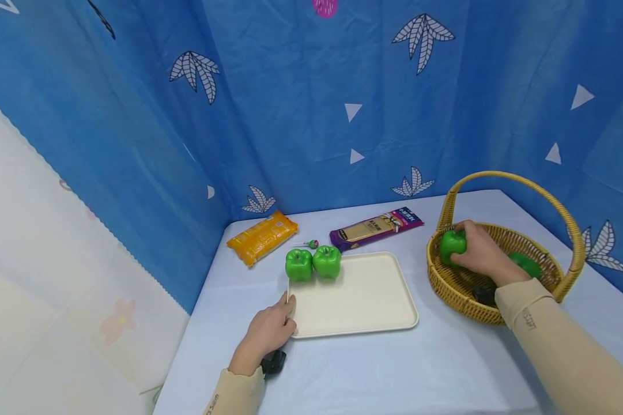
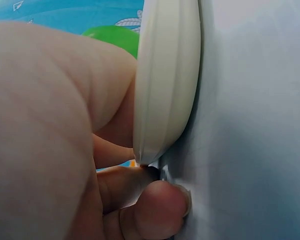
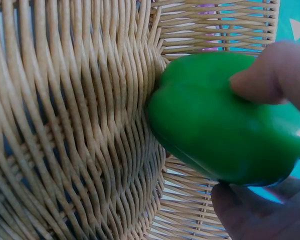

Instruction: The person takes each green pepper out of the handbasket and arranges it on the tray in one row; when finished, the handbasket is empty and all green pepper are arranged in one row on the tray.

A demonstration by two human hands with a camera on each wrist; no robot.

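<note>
"Where's the green pepper (image 1: 452, 248)?"

"In the right hand (image 1: 478, 249), inside the basket (image 1: 459, 297), near the wall on the tray's side."

"And the fingers?"

"Clamped on it. The right wrist view shows the thumb (image 3: 262, 77) along one side and fingers (image 3: 232, 207) against the opposite one, so the pepper sits between them. Its free end points away from the palm, close to the wicker; I can't tell whether it touches."

"Anything else in there?"

"A green thing (image 1: 526, 265) on the other side of the hand, partly hidden by the wrist. The handle (image 1: 542, 193) arches over the top."

"What's the left hand (image 1: 270, 325) doing?"

"Holding the tray (image 1: 352, 300) by its near left corner. The thumb reaches over the rim and the other fingers lie outside it, low by the table (image 1: 368, 369)."

"What's on the tray?"

"Two more peppers (image 1: 312, 264), upright and side by side at the far left corner, well apart from both hands."

"And behind that?"

"A lollipop (image 1: 311, 244) just beyond those two, an orange packet (image 1: 263, 237) to its left, and a purple packet (image 1: 376, 229) lying aslant to its right. A blue curtain (image 1: 301, 86) hangs behind the table."
</note>
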